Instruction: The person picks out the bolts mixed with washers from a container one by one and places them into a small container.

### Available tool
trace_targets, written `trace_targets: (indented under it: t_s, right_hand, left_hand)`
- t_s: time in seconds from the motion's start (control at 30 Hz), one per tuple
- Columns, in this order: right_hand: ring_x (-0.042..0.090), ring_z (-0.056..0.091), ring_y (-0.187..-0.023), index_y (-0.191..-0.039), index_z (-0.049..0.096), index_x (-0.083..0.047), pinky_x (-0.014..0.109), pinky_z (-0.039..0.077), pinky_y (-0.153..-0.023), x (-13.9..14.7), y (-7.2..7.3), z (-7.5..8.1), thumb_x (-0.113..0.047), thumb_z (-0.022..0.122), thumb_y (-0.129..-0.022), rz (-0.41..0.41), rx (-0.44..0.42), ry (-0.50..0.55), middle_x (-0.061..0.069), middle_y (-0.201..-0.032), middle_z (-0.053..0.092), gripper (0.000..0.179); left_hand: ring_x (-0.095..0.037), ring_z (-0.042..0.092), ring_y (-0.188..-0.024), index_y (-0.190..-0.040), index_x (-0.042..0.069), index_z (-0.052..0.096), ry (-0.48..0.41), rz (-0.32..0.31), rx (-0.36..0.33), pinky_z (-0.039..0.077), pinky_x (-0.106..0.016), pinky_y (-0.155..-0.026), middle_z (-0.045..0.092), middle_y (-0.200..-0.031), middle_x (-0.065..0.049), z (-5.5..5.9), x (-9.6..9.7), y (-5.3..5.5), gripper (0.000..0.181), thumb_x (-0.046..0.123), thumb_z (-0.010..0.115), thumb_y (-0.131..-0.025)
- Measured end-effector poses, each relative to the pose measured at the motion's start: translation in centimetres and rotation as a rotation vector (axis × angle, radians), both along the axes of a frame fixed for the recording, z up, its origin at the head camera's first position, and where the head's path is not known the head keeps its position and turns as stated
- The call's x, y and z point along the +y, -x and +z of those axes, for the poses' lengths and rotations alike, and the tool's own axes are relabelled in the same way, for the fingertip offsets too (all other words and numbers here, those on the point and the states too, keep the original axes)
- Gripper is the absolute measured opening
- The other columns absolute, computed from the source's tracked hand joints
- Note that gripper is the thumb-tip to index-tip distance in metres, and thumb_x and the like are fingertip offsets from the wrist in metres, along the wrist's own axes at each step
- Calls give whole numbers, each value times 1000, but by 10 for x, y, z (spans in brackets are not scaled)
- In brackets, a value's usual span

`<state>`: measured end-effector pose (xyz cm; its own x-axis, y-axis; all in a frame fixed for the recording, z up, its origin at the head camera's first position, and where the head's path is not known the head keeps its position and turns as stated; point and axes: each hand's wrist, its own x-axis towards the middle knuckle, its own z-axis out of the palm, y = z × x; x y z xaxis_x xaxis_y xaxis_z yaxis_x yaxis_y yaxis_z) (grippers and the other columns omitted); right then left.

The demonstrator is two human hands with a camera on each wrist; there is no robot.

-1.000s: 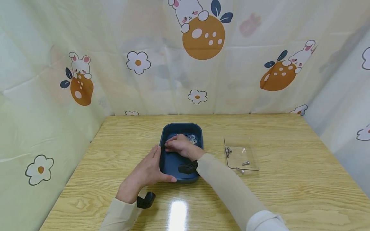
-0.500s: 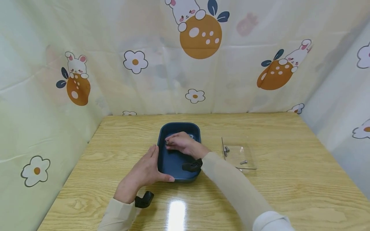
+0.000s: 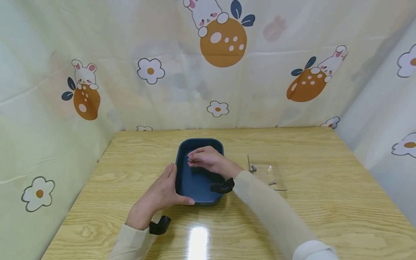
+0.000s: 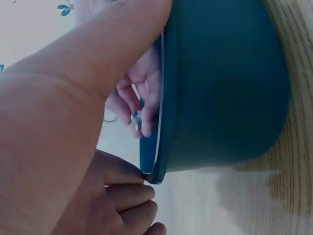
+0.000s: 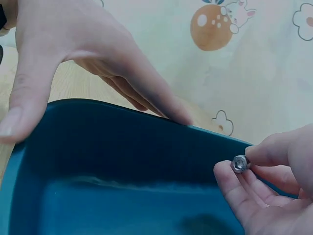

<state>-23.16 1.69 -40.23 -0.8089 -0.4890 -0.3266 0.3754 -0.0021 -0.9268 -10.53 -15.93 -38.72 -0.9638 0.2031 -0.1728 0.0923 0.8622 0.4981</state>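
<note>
A dark blue plastic bin (image 3: 197,191) stands on the table in the head view. My left hand (image 3: 161,190) holds it at its near left corner, with the thumb over the near rim and the fingers along the outside of the left wall. Over the inside of the bin, my right hand (image 3: 209,159) pinches a small silver socket head screw (image 5: 239,164) between thumb and fingertips. The screw's hex recess shows in the right wrist view. The same screw (image 4: 136,119) appears between the fingers beyond the rim in the left wrist view. The right hand covers the bin's far right part.
To the right of the bin lies a clear plastic tray (image 3: 277,173) with dark-looking edges. Several silver screws lie about it, one loose screw (image 3: 272,182) near its front. A printed curtain (image 3: 182,94) hangs behind the wooden table (image 3: 325,202).
My right hand has come up off the bin's floor with the screw and shifted slightly right. The washers seen in the bin earlier are now hidden behind it. The left hand keeps its hold.
</note>
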Motion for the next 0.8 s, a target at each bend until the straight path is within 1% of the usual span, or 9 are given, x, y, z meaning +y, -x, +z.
trace_targets:
  t_s: [0.13, 0.23, 0.3, 0.4, 0.43, 0.5, 0.63, 0.7, 0.8]
  right_hand:
    - [16, 69, -83, -124, 58, 15, 30, 60, -84, 9, 0, 1, 1, 60, -96, -6, 2, 6, 21, -108, 68, 32]
    - [16, 70, -83, -124, 59, 15, 28, 60, -81, 15, 0, 3, 0, 60, -96, -6, 3, 12, 22, -109, 68, 32]
    - [16, 70, -83, -125, 58, 15, 28, 60, -80, 19, 0, 5, -1, 59, -97, 0, 12, 11, 23, -110, 68, 32]
    - [15, 70, -83, -128, 56, 15, 28, 60, -81, 23, -2, 9, -1, 58, -98, 13, 26, 6, 27, -116, 66, 34]
    - [15, 70, -83, -128, 55, 16, 28, 60, -81, 24, -2, 9, -2, 57, -98, 16, 33, 5, 27, -116, 66, 35]
    - [15, 70, -83, -128, 55, 16, 30, 60, -83, 27, -2, 11, -2, 57, -98, 23, 45, 0, 24, -112, 68, 35]
    - [15, 69, -84, -126, 55, 15, 32, 59, -87, 37, -3, 14, -2, 56, -99, 27, 64, -13, 14, -101, 69, 32]
    - [16, 69, -85, -124, 57, 13, 30, 59, -87, 44, -4, 16, -3, 55, -99, 26, 68, -24, 15, -103, 69, 30]
    - [17, 68, -88, -121, 59, 10, 29, 59, -86, 55, -4, 17, -3, 55, -99, 16, 71, -35, 19, -110, 67, 26]
  left_hand:
    - [-39, 18, -152, -158, 0, 7, 9, 21, -7, 26, -54, -121, 7, -166, -20, 1, 0, 2, 134, 68, 79, -68]
    - [-39, 17, -153, -158, 0, 7, 13, 29, 7, 26, -55, -121, 8, -167, -19, 3, 1, 5, 132, 69, 77, -71]
    - [-38, 17, -153, -158, 0, 8, 11, 19, 27, 26, -54, -121, 8, -167, -19, 4, 2, 6, 131, 69, 77, -71]
    - [-37, 17, -153, -158, -1, 9, 17, 0, 50, 25, -54, -121, 9, -166, -19, 6, 5, 8, 130, 68, 77, -71]
    - [-37, 17, -153, -158, -1, 10, 21, -8, 58, 25, -53, -121, 9, -166, -19, 7, 6, 8, 130, 68, 77, -71]
    - [-36, 16, -153, -157, -2, 11, 34, -21, 72, 25, -53, -121, 9, -166, -20, 9, 8, 8, 129, 69, 76, -71]
    - [-35, 14, -154, -157, -2, 12, 58, -45, 91, 25, -51, -122, 9, -166, -19, 11, 13, 8, 129, 71, 75, -71]
    - [-34, 13, -154, -157, -1, 13, 62, -55, 97, 25, -51, -122, 9, -167, -18, 12, 16, 9, 128, 71, 74, -72]
    - [-33, 12, -155, -158, 0, 14, 68, -61, 106, 25, -51, -122, 10, -167, -17, 13, 22, 10, 127, 71, 74, -71]
